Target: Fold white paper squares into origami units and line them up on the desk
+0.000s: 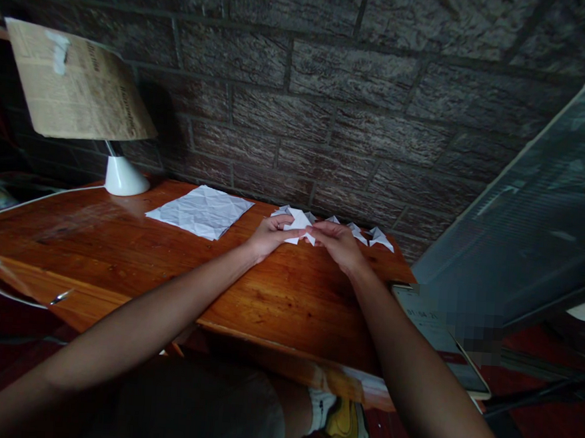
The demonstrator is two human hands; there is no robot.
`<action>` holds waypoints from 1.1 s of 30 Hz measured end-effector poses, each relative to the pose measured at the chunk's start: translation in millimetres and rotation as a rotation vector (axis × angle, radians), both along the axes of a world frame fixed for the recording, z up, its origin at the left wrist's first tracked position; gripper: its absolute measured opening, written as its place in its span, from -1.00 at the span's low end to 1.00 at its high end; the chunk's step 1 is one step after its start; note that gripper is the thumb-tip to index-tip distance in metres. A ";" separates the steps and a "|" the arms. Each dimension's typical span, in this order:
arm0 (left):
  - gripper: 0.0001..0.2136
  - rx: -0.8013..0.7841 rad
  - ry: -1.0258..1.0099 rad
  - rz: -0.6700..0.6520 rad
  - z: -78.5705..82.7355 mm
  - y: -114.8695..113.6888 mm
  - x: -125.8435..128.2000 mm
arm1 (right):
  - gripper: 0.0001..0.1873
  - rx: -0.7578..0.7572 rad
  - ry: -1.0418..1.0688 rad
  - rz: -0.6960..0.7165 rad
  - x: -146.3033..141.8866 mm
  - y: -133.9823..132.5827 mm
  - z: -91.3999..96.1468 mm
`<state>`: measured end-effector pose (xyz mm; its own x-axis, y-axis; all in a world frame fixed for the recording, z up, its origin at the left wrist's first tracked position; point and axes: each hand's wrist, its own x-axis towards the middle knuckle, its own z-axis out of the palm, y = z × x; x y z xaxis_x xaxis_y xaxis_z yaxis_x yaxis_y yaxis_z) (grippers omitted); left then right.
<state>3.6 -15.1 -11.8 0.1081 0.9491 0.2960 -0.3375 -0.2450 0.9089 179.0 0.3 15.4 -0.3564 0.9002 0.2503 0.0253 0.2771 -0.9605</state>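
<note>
At the far left we see a lamp with a printed paper shade [81, 84] on a white base [126, 177], standing on the wooden table [276, 304] near the dark block wall [258, 143]. Its white cord [38, 202] runs off to the left, and nearer us a metal handle [60, 297] sits on the table's front. To the right of the lamp lies a stack of creased white sheets [200, 211]. Next comes our left hand [268, 237], pinching the left side of a folded white paper [300, 221] between thumb and fingers. This paper is held over the far part of the table, between our hands. Our right hand [339, 243] pinches its right side, the thumbs close together. Small folded pieces [381, 238] lie along the far edge, behind and right of our hands. At the near right, beside our right forearm, rests a flat screen device [430, 329].
</note>
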 end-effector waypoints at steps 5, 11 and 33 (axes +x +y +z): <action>-0.68 -0.079 -0.075 -0.025 1.9 -1.0 3.0 | -0.67 0.053 0.020 -0.003 -0.9 2.6 -1.9; -0.74 -0.043 -0.025 0.077 -2.9 4.3 -0.5 | -0.66 0.055 -0.022 0.008 -1.3 2.4 -3.7; -0.67 0.015 0.007 0.096 -4.1 5.8 -3.3 | -0.63 0.011 -0.031 -0.047 2.0 3.3 -2.9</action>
